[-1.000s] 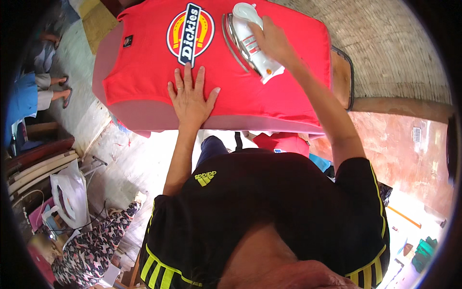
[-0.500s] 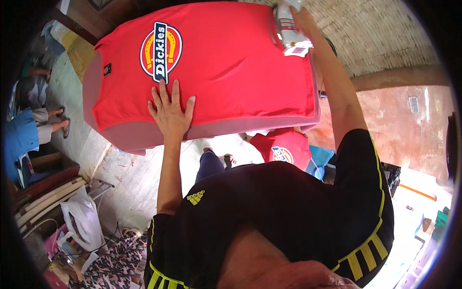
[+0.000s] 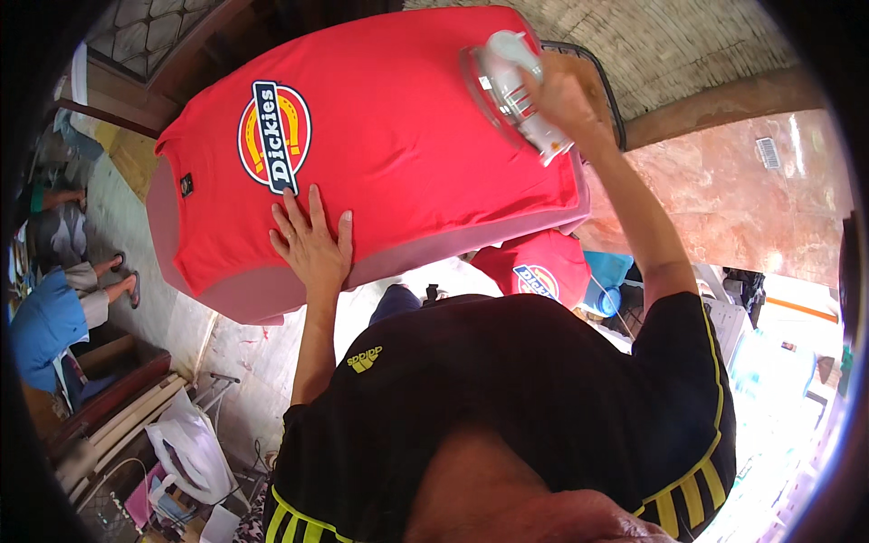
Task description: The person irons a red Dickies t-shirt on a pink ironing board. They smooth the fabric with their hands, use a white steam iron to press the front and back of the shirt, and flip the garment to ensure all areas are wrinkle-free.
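A red T-shirt point(image 3: 407, 154) with an oval yellow, red and blue badge point(image 3: 274, 136) lies stretched over a pink padded ironing board point(image 3: 262, 303). My left hand point(image 3: 312, 240) rests flat on the shirt just below the badge, fingers spread, holding nothing. My right hand point(image 3: 566, 104) grips a white and grey iron point(image 3: 507, 81) at the shirt's far right end, near the board's tip.
A black wire rest point(image 3: 605, 86) sticks out past the board's right end. Another red shirt point(image 3: 534, 267) hangs below the board. A seated person in blue point(image 3: 45, 317) is at the left edge. White plastic bags point(image 3: 190, 452) lie on the floor at lower left.
My right hand has slid the iron to the right along the shirt, away from the badge. My left hand stays flat below the badge. The view has shifted.
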Demonstrator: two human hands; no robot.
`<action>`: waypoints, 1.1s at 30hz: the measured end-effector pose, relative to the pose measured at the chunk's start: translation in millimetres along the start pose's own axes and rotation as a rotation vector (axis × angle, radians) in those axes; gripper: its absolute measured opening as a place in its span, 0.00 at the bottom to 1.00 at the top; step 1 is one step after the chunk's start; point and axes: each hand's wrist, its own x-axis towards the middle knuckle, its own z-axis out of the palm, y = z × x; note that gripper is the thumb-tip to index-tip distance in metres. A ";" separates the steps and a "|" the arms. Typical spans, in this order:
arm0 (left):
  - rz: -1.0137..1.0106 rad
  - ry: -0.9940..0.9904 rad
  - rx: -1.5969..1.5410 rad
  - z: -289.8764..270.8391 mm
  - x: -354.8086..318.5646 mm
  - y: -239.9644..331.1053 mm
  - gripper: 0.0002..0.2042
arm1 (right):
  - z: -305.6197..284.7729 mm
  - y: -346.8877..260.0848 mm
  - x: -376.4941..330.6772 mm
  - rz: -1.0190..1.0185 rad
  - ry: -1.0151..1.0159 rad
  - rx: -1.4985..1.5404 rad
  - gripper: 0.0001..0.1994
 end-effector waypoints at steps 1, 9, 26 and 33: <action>0.010 -0.018 -0.003 -2.6 1.3 1.1 0.32 | 3.7 26.6 14.3 0.063 0.032 0.007 0.28; 0.047 -0.101 -0.072 -11.1 1.8 -2.7 0.30 | 27.4 -2.3 53.3 0.342 0.154 0.282 0.27; -0.030 -0.116 -0.107 -12.9 2.9 -4.7 0.31 | 74.9 -172.0 187.1 -0.623 0.090 -0.024 0.14; -0.037 -0.053 -0.124 -14.3 4.2 0.8 0.30 | 45.2 -19.9 162.6 0.266 0.045 0.312 0.23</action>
